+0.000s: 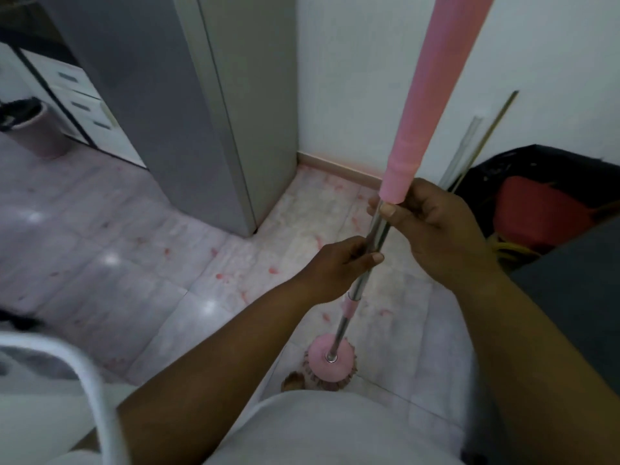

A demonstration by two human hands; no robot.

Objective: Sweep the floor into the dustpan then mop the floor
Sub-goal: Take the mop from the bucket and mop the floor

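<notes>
My left hand (339, 263) is curled round the bare metal shaft of the mop (416, 135). My right hand (436, 226) pinches the same shaft higher up, just under the pink sleeve. The mop head (330, 359) rests on the tiled floor (134, 263), nearer me than the grey cabinet (188, 112), beside what may be my toes

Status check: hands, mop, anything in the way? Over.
Left hand and right hand both grip the mop pole. Mop head down on the floor, beside a foot. Grey cabinet close ahead, black bag at right.
</notes>
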